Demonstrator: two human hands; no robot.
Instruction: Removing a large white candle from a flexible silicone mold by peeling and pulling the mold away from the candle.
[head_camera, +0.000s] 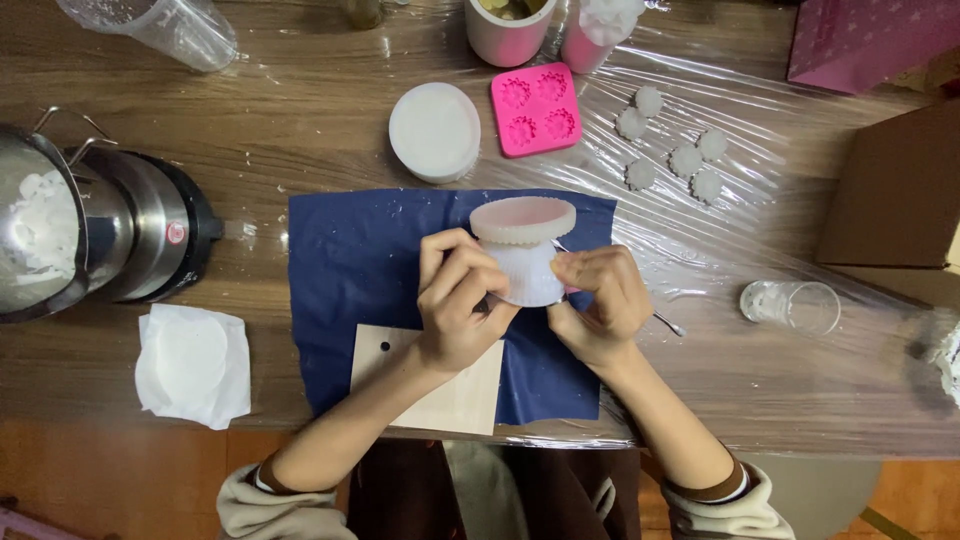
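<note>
Left hand (458, 300) and right hand (598, 298) are gripping a pink fluted mould (524, 222), peeling it; white casting (526, 274) half out

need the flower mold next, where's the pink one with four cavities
The pink flower mold lies at the top centre of the head view, on the plastic-covered table, right of the round white disc and left of the small white flowers.

Between the left hand (458, 300) and right hand (597, 300) sits a matt, ribbed white wax-like casting (527, 275) capped by a soft pink mould (523, 219), over matt blue cloth (350, 270) on glossy film-covered wood table (300, 120).
</note>
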